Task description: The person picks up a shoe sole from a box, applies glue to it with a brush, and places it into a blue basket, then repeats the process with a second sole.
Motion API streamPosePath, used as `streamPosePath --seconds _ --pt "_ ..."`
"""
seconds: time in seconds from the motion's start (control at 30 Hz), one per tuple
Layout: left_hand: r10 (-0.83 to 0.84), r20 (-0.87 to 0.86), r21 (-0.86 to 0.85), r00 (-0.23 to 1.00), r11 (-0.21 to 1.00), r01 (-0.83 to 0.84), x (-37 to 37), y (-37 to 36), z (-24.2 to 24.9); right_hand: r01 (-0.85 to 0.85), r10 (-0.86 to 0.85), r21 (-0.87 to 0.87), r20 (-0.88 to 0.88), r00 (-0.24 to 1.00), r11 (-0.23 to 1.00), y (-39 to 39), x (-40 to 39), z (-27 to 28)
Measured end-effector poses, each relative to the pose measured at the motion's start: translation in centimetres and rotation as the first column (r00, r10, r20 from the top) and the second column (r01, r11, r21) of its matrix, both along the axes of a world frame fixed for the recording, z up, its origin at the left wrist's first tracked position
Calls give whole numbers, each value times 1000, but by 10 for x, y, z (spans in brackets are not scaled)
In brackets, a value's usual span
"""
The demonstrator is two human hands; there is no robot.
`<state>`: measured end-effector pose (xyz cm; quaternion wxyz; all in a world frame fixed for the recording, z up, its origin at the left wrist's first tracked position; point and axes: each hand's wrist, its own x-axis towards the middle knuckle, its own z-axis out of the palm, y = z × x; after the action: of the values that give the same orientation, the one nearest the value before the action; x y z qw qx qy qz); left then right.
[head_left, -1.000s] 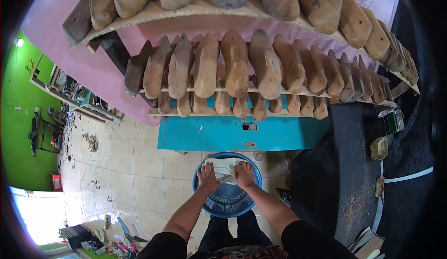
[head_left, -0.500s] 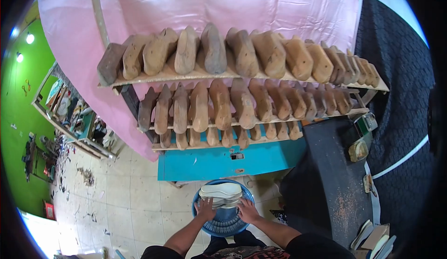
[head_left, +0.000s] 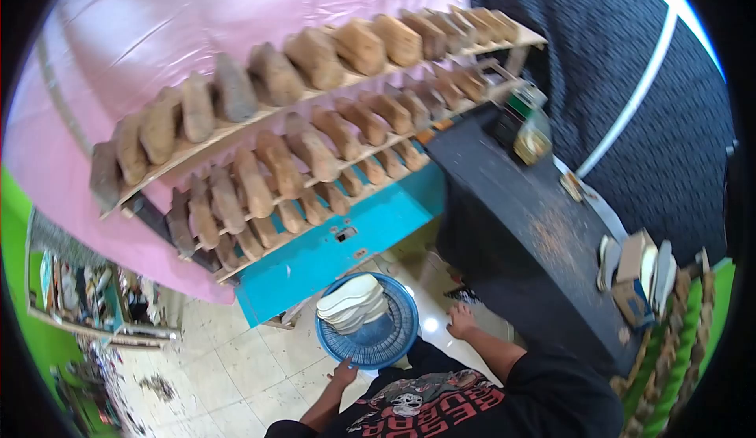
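A blue plastic basket (head_left: 405,320) is low in front of me, with a stack of cream-white shoe soles (head_left: 352,304) lying in its far left part. My left hand (head_left: 344,372) is right at the basket's near rim, fingers loosely apart and holding nothing. Off to the right of the basket, my right hand (head_left: 462,321) hangs over the floor, open and away from the soles. It is nearest to the dark cloth side of the black table (head_left: 504,178).
Wooden shoe lasts (head_left: 313,60) line the tiered shelves above a turquoise panel (head_left: 315,253). On the black table are a bag (head_left: 532,140), scattered crumbs and a cardboard box (head_left: 632,269) with more soles. A cluttered rack (head_left: 102,296) stands at left on the tiled floor.
Both hands have come off the sole stack: the left moved back to the near rim, the right out to the right. My view has turned right and tilted.
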<state>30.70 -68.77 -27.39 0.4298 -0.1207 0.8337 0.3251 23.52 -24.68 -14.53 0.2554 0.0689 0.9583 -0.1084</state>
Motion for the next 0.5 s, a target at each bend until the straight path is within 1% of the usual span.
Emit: streamPosePath --seconds 0.03,0.1,0.13,0.17,0.2,0.23,0.27,0.3,0.33,0.37,0.43,0.47,0.5 --pt "-33 12 66 999 997 32 -1 -13 -19 86 -87 -54 -28 996 995 -1 8 6" --pt "-176 -57 116 983 977 181 -31 -23 2 158 -167 -90 -102 981 983 1 29 9" --pt "-202 -103 106 974 971 212 -41 -30 2 201 -209 -89 -94 973 976 5 44 14" --pt "-224 -154 95 962 966 240 -56 -38 -4 249 -261 -127 -87 961 960 8 56 18" --pt "-410 -232 57 882 899 433 -82 -48 -21 294 -311 -170 -79 947 941 9 69 20" --pt "-577 -299 2 760 796 605 -101 -54 -31 328 -345 -181 -74 936 927 12 86 20" --pt "-608 -291 -11 738 774 633 -110 -53 -17 365 -376 -152 -50 925 918 21 105 15" --pt "-351 -244 104 904 917 384 -125 -42 9 400 -406 -126 -25 913 908 29 125 10" --pt "-59 -168 196 984 976 92 -134 -30 30 462 -462 -97 24 887 882 35 146 8" --pt "-91 -174 179 981 976 123 -138 -20 41 517 -513 -65 70 856 854 42 165 8" --pt "156 -152 260 976 959 -113 -150 11 60 619 -613 17 169 772 785 54 198 5" --pt "159 -171 311 972 945 -100 -150 25 74 662 -656 46 204 727 748 60 213 2" --pt "131 -176 300 976 951 -73 -148 40 79 698 -694 79 240 679 711 65 226 1"
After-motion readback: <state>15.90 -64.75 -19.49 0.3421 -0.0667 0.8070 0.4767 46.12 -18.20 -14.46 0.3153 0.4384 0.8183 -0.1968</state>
